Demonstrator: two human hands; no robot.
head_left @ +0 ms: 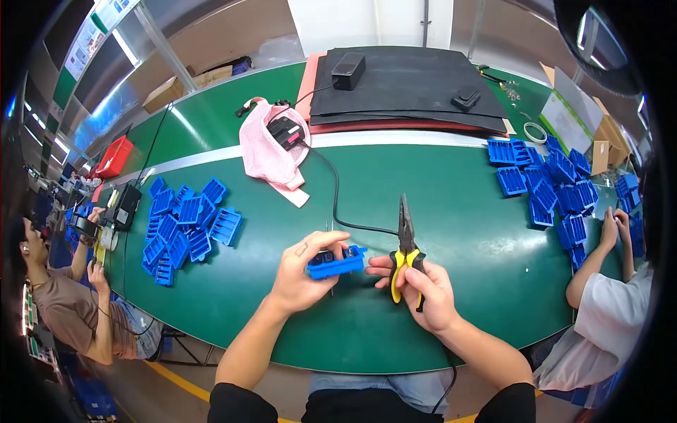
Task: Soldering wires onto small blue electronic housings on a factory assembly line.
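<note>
My left hand is closed round a small blue plastic case, held above the green table with its open side facing up and away. Dark parts sit inside the case, too small to make out. Thin wire-like pieces stick out above and below it. In my right hand is a pair of long-nose pliers with yellow and black handles, its jaws pointing up and away from me. The pliers' tip is to the right of the case and apart from it.
Blue plastic cases lie heaped on the left, with more cases on the right. A pink cloth holds a black device with a cable. Black sheets carry a power adapter. Co-workers sit at both sides.
</note>
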